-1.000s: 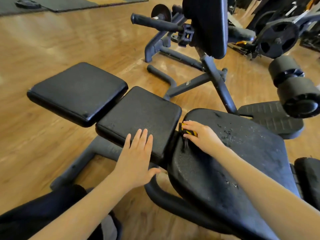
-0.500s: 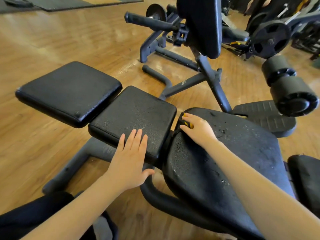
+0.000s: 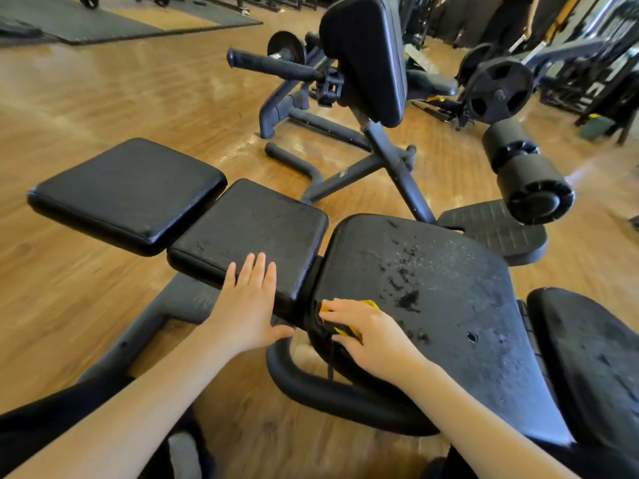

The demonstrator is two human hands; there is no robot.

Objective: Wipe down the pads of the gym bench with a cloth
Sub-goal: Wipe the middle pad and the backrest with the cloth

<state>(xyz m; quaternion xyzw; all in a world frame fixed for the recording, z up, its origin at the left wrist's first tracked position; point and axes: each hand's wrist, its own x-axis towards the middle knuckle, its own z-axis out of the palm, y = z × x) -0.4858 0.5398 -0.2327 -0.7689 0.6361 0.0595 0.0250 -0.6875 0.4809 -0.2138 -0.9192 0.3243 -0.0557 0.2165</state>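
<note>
Yellow cloth point(image 3: 347, 318) sits pinned under my right hand point(image 3: 368, 335) at the big pad's point(image 3: 449, 305) near-left edge, so unwiped, speckled vinyl stretches away rightward, while my left hand point(image 3: 250, 299) rests flat, fingers straight, on the middle pad point(image 3: 249, 229).

We are counting two hands, left hand point(image 3: 249, 305) at seven o'clock, right hand point(image 3: 371, 335) at six, one yellow-and-black cloth point(image 3: 345, 329), three flat bench pads, leftmost pad point(image 3: 128, 190), middle pad point(image 3: 252, 229), big pad point(image 3: 435, 305), one upright pad point(image 3: 368, 57) at twelve, one roller pair point(image 3: 525, 171) at two o'clock.
</note>
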